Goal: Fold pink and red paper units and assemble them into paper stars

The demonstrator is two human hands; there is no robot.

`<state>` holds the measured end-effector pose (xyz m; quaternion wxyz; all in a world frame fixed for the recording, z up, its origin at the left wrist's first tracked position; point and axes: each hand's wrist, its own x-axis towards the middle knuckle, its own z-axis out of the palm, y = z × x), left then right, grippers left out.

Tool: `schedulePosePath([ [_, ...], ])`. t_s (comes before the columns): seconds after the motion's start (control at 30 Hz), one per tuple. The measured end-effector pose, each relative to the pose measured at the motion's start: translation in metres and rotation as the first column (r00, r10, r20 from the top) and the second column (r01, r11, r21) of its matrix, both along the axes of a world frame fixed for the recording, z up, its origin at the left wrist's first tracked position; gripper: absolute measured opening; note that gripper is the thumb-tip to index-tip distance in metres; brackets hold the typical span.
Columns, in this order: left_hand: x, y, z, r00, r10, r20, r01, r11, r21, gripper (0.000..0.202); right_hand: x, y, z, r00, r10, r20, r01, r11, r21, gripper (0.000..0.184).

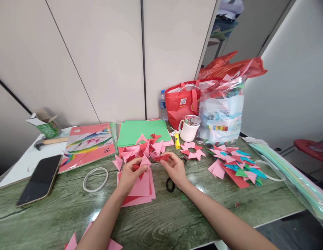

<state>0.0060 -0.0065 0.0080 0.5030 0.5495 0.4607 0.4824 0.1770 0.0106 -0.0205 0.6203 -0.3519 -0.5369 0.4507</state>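
My left hand is closed on folded paper pieces, a pink one at the fingertips and a red one beneath. A red folded paper piece is pinched between the thumb and fingers of my right hand. The two hands are close together but apart. Under my left hand lies a stack of square pink and red paper. Just behind is a heap of pink and red folded pieces. Black scissors lie partly hidden by my right hand.
Right of centre are a pink-red paper ring, a yellow glue stick and a white mug. Farther right lies a pile of multicoloured folded pieces. On the left are a phone, a white ring and a hammer.
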Motion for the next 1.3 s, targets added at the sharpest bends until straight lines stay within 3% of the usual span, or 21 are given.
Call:
schedulePosePath([
  [0.17, 0.000, 0.000, 0.001, 0.995, 0.085, -0.048, -0.083, 0.996, 0.046, 0.017, -0.001, -0.012, 0.007, 0.994, -0.042, 0.096, 0.026, 0.985, 0.169, 0.011],
  [0.4, 0.005, -0.006, 0.006, 0.985, 0.060, -0.160, -0.030, 0.983, 0.181, 0.011, 0.001, -0.021, 0.009, 0.922, -0.265, 0.284, 0.109, 0.878, 0.466, 0.012],
  [0.57, 0.005, -0.006, -0.001, 0.979, 0.045, -0.199, -0.017, 0.990, 0.139, 0.025, 0.001, -0.018, 0.001, 0.930, -0.266, 0.256, 0.122, 0.876, 0.467, 0.016],
  [0.77, 0.004, -0.004, -0.004, 0.950, 0.030, -0.310, 0.083, 0.935, 0.345, 0.017, -0.001, -0.017, -0.002, 0.955, -0.220, 0.197, 0.110, 0.883, 0.456, 0.019],
  [1.1, 0.002, 0.000, -0.006, 0.979, 0.071, -0.193, -0.002, 0.941, 0.338, 0.010, -0.001, -0.021, 0.007, 0.923, -0.270, 0.275, 0.063, 0.811, 0.582, 0.020],
  [1.3, 0.002, 0.001, -0.007, 0.988, 0.073, -0.139, -0.024, 0.946, 0.322, 0.009, -0.001, -0.021, 0.008, 0.921, -0.276, 0.276, 0.066, 0.807, 0.587, 0.017],
])
